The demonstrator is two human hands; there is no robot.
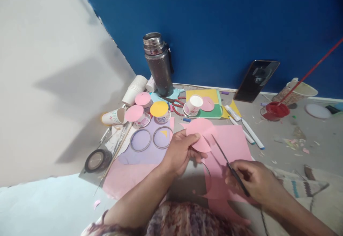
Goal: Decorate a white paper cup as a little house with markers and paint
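My left hand (182,150) pinches a round pink paper disc (202,132) between thumb and fingers, holding it up over the table. In my right hand (248,178) is a pair of black-handled scissors (223,153), its tip pointing up and left at the disc's right edge. Whether the blades touch the paper I cannot tell. Beneath both hands lies a larger pink sheet (232,143) with a curved cut-out. To the left, small paper cups topped with pink (134,113) and yellow (160,109) discs stand near two bangles (140,140) on purple paper.
A steel flask (159,66) stands by the blue wall, beside stacked white cups (135,89). Red-handled scissors (177,102) lie behind. A phone (255,80) leans on the wall at right, near markers (252,134) and a red pot (274,111). Black tape (98,160) sits left.
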